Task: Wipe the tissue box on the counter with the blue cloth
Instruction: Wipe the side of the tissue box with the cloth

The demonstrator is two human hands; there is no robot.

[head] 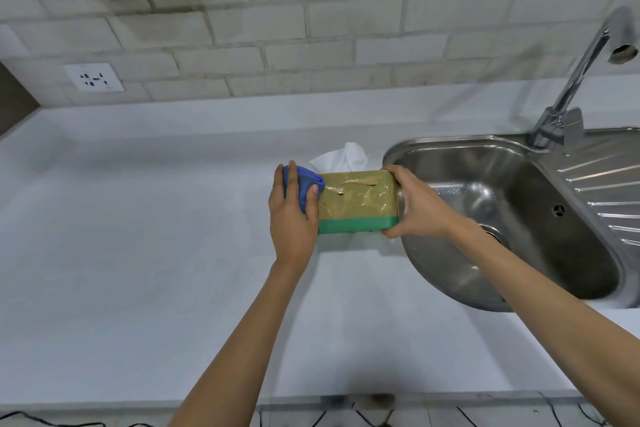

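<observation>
The tissue box (358, 199) is tan with a green band along its near edge, tipped so a taped face looks up at me. A white tissue (343, 158) sticks out behind it. My right hand (417, 204) grips the box's right end, beside the sink rim. My left hand (294, 215) holds the bunched blue cloth (306, 184) pressed against the box's left end, thumb over the cloth. The box sits on or just above the white counter (138, 236); I cannot tell which.
A steel sink (519, 218) lies right of the box, with a drainboard (609, 191) and a tall tap (581, 80) behind it. A wall socket (93, 77) is on the tiled wall at left. Black cables (52, 423) run along the counter's front edge.
</observation>
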